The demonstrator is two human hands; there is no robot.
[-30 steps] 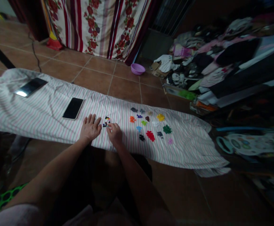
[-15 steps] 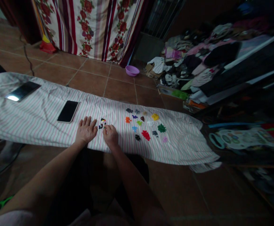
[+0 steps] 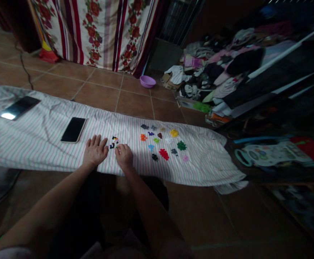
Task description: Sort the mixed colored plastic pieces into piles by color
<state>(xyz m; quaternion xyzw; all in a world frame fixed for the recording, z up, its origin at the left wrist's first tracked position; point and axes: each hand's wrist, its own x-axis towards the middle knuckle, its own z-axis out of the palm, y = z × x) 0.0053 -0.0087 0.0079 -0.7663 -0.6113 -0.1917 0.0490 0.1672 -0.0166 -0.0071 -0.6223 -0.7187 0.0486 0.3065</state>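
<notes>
My left hand (image 3: 95, 151) lies flat on the striped cloth (image 3: 46, 151), fingers spread, with nothing in it. Close to its right, my right hand (image 3: 124, 155) is closed in a pinch at a small mixed cluster of tiny pieces (image 3: 114, 141), black, yellow, pink and white. A speck of green shows at its fingertips; the piece is too small to name. Farther right, little heaps sorted by colour lie on the cloth, among them a red heap (image 3: 164, 154), a dark green heap (image 3: 182, 145), a yellow heap (image 3: 174, 133), an orange heap (image 3: 143, 137) and a black heap (image 3: 154, 157).
A phone (image 3: 73, 130) lies left of my hands, and a second dark device (image 3: 20, 107) lies farther left, reflecting light. Beyond the cloth, a purple basin (image 3: 147, 82) stands on the tiled floor. Clothes (image 3: 213, 68) are piled at the back right.
The whole view has shifted slightly, moving things a little to the left. My right hand stays pinched beside the mixed cluster, and my left hand stays flat.
</notes>
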